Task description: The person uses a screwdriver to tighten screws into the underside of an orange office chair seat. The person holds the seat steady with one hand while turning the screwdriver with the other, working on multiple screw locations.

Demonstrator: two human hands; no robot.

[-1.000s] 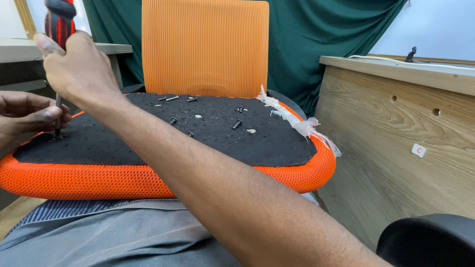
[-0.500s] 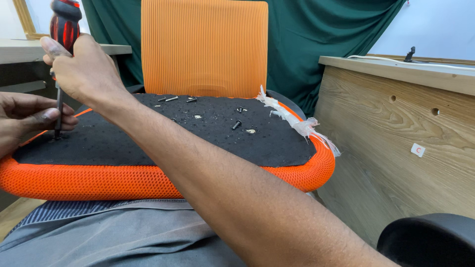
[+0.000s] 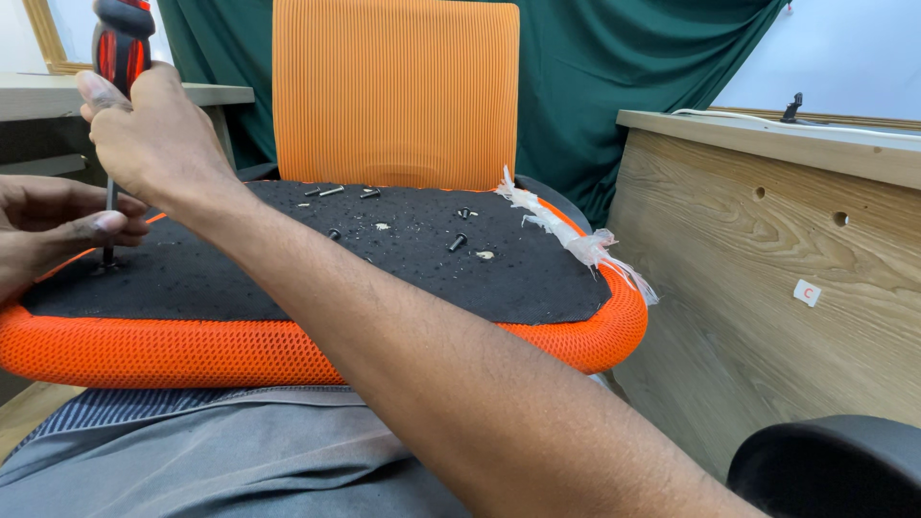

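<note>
Your right hand (image 3: pixel 153 134) rose slightly, clamped on the red-black screwdriver (image 3: pixel 120 48); your left hand (image 3: pixel 53 225) pinches its thin metal shaft.

Bare forearms, grey trousers (image 3: pixel 240 460), striped hem

The flat black felt seat bottom with an orange mesh rim (image 3: pixel 288 350) holds small black screws (image 3: pixel 457 242) and pale crumbs (image 3: pixel 484 255).
</note>
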